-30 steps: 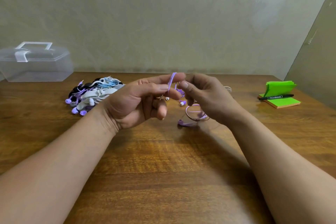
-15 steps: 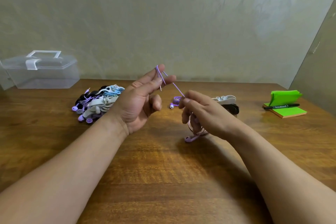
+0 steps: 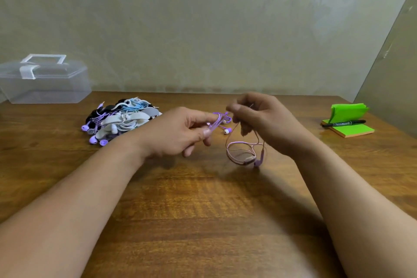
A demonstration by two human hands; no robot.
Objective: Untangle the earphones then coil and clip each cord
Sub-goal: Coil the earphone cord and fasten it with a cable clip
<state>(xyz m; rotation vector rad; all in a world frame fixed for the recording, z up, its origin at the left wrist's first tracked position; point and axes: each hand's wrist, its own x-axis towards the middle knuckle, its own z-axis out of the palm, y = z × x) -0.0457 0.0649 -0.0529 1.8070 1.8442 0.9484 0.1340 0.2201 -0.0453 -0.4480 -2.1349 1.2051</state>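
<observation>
Pinching earphone cord [image 3: 220, 119] in both grips, left hand [image 3: 180, 131] and right hand [image 3: 264, 119]; clear box [image 3: 45, 83] closed.

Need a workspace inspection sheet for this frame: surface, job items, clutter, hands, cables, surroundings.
Surface: wooden table, visible grain.
Job's things: purple earphones held between both hands, with loops hanging below the right; pile of earphones at back left.
Clutter: clear plastic box at far left; green sticky notes at far right, with a black marker lying across them.
Grippers: left hand pinches the cord; right hand pinches it too.
Cables: nothing seen apart from the earphone cords.
Surroundings: patterned wall behind the table.
</observation>
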